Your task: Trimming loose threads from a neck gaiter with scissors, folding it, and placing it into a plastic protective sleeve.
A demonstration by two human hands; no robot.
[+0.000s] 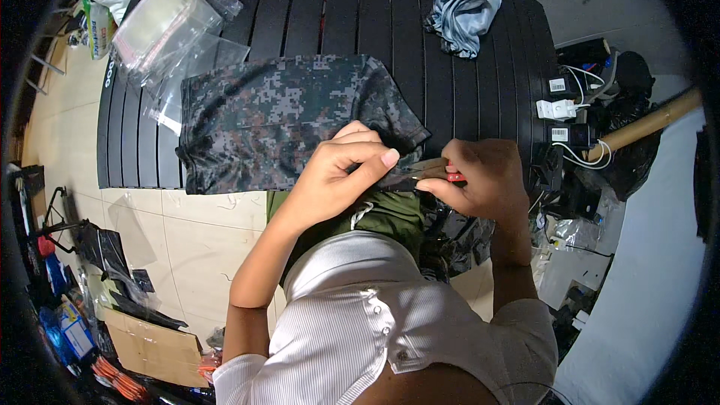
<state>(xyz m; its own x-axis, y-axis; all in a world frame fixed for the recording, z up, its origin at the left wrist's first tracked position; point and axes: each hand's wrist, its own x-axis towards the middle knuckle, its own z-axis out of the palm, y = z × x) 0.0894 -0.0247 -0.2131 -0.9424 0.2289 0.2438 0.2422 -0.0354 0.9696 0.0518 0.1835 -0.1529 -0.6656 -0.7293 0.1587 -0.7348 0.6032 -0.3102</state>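
Observation:
A dark digital-camouflage garment [277, 116] lies spread flat along the near edge of the black slatted table. My left hand [341, 176] is closed at the garment's lower right part, its thumb laid over the curled fingers, with fabric beneath and beside it. Just to the right, my right hand [480, 180] grips a small red-handled tool [456, 177]. A thin tip points left toward the cloth edge by my left thumb; most of the tool is hidden in the palm, so its exact kind is unclear.
Clear plastic bags [169, 26] lie at the table's far left. A bunched grey-blue cloth [465, 15] sits at the far right. White chargers and cables [559, 109] run along the right edge, beside a cardboard tube [645, 126]. On the floor at left lies flattened cardboard [154, 349].

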